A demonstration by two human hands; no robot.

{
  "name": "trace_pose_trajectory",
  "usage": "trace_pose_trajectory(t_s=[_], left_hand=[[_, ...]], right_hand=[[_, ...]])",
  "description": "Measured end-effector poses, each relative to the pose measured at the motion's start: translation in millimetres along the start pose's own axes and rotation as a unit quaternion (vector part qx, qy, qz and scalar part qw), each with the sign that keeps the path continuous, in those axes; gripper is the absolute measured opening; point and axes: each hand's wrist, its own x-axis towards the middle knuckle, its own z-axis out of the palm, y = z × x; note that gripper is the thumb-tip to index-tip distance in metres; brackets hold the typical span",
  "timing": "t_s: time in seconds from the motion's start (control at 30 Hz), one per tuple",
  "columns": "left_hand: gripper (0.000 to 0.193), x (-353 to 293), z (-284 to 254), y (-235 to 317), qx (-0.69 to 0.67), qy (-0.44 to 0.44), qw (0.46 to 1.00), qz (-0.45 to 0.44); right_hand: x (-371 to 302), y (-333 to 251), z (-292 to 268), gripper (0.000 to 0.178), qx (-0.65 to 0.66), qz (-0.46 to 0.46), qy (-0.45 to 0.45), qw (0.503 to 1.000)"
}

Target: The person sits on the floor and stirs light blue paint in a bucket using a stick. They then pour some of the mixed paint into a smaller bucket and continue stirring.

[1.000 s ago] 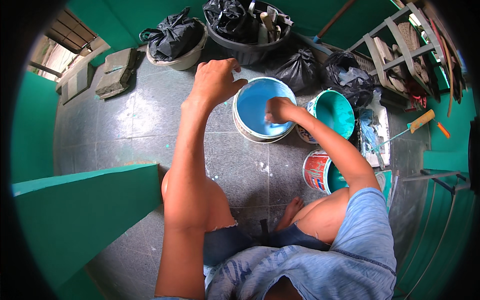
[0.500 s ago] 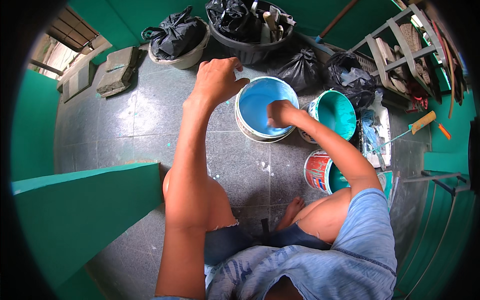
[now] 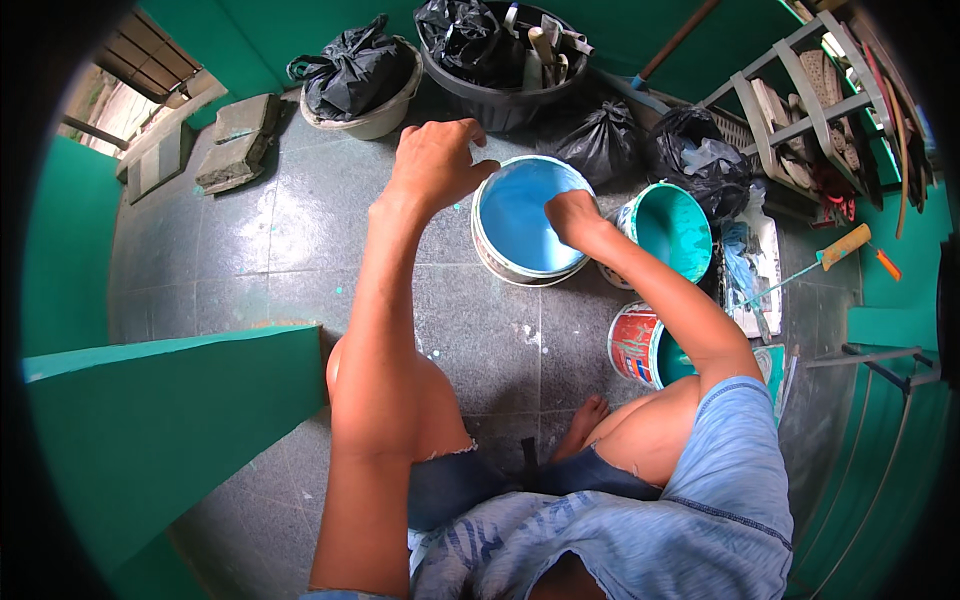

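A white bucket (image 3: 487,238) with light blue paint (image 3: 515,222) inside stands on the floor ahead of me. My right hand (image 3: 573,218) is over its right side, fingers curled closed. Whatever that hand may hold is hidden beneath it. Raised at the bucket's left, my left hand (image 3: 440,158) has bent fingers, with a gap between them and the thumb. Its thumb tip overlaps the bucket rim in the picture, and nothing shows between the fingers. A second bucket with green paint (image 3: 672,232) adjoins the first on the right, and a red-and-white pail (image 3: 634,343) is nearer my knee.
Beyond the buckets are a black tub (image 3: 495,103), a pale basin (image 3: 372,124) and black bags (image 3: 603,140). A paint tray (image 3: 763,262) and roller (image 3: 845,246) lie right, below a grey ladder (image 3: 806,95). A green low wall (image 3: 190,400) juts in from the left.
My right hand has shifted slightly right and farther away over the blue paint. My left hand stays nearly still beside the rim.
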Motion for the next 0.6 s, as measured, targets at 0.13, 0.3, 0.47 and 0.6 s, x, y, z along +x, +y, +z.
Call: trace_pose_trajectory(t_s=[0.13, 0.3, 0.47, 0.6], left_hand=[[0.031, 2.3, -3.1, 5.4, -0.002, -0.007, 1.000, -0.003], [0.031, 1.2, -3.4, 9.7, -0.008, -0.013, 1.000, -0.007], [0.031, 1.6, -4.7, 5.5, -0.006, -0.016, 1.000, -0.008], [0.031, -1.8, -6.2, -2.2, 0.000, -0.012, 1.000, -0.007]], right_hand=[[-6.8, -14.6, -3.3, 0.012, 0.110, -0.079, -0.053, 0.989], [14.4, -15.1, 16.6, 0.009, 0.161, -0.104, 0.258, 0.947], [12.3, 14.2, 18.1, 0.012, 0.008, 0.008, 0.167, 0.986], [-5.0, 0.1, -9.8, 0.013, 0.048, -0.006, -0.055, 0.997]])
